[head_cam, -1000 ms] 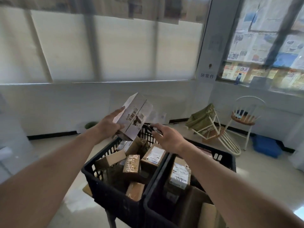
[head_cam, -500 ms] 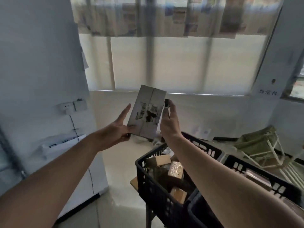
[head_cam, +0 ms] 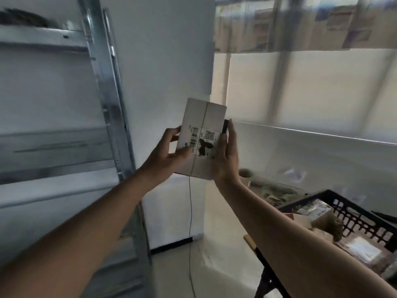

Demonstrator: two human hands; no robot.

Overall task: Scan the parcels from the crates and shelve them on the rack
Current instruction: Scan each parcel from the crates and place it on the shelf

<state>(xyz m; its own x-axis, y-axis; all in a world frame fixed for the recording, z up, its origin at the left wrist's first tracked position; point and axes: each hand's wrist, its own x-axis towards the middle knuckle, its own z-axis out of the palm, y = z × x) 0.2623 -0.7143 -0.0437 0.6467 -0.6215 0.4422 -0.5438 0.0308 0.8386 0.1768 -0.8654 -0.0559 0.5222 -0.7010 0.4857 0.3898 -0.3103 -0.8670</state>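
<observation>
A white wall panel [head_cam: 163, 50] stands straight ahead of me, a thin dark cable [head_cam: 191, 211] hanging down its face to the pale floor [head_cam: 219, 272]. To my right, frosted window panes [head_cam: 322, 91] glow with daylight; sheets of newspaper [head_cam: 279, 24] cover the glass above them. Blurred clutter [head_cam: 266, 188] lies low against the wall.

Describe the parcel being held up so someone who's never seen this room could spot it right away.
Right of the metal rack, before the white wall, the left hand and right hand hold up a parcel. Unlike the boxes in the black crate, it's upright, showing a barcode label.
</observation>
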